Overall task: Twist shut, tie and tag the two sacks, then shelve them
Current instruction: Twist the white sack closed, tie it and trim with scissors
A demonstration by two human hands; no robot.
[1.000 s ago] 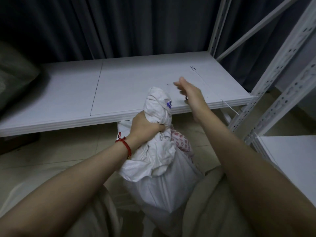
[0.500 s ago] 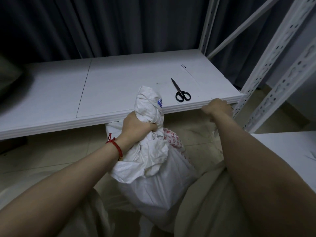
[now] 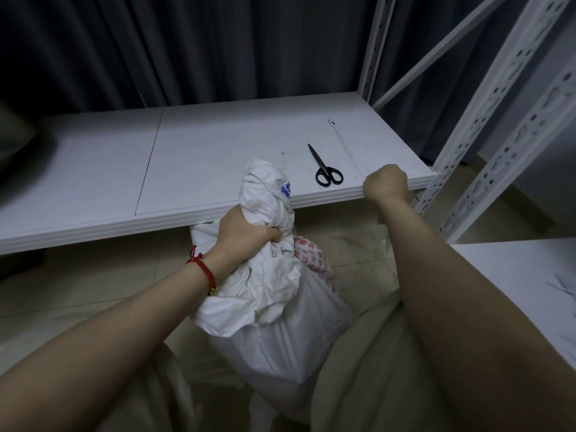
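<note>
Right grip [image 3: 386, 185] back from black-handled scissors [image 3: 323, 169], curled at white shelf [image 3: 218, 157] edge; contents: cannot tell. Left grip [image 3: 244, 235] clenches twisted neck of white woven sack [image 3: 280, 338], shelf's 6 o'clock. Neck looks cord-wrapped; tagging likely next.

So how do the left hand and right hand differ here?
The left hand grips the twisted neck of the white woven sack; the right hand is curled at the front edge of the white shelf board, its contents hidden. The left wrist wears a red cord bracelet; the right wrist is bare. The right hand is near the black-handled scissors, the left hand farther from them. Both have curled fingers.
</note>
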